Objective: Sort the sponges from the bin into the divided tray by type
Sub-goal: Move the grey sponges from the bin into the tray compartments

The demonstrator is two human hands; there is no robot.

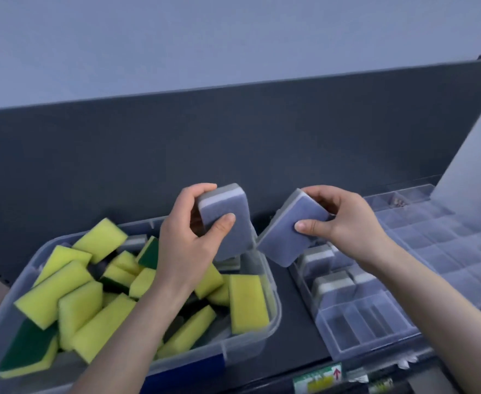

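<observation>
Grey foam is filling both hands: the left hand [182, 243] is gripping one grey sponge [225, 223] above the bin [243, 349], and the right hand [347, 223] is pinching a second grey sponge [286, 240] beside the divided tray [375, 345]. Each is best going in upright beside the slotted grey sponges [319, 258].

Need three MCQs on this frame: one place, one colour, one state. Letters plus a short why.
1. The divided tray lies where relative to the bin? A) right of it B) left of it C) inside it
2. The loose sponges in the bin are mostly: A) red B) yellow C) white
3. The right hand is: A) empty B) gripping a grey sponge C) flat on the tray
Answers: 1 A, the tray sits right of the bin across a dark gap. 2 B, yellow foam faces dominate. 3 B, thumb and fingers clamp the grey sponge; the left hand grips a second grey sponge.
</observation>
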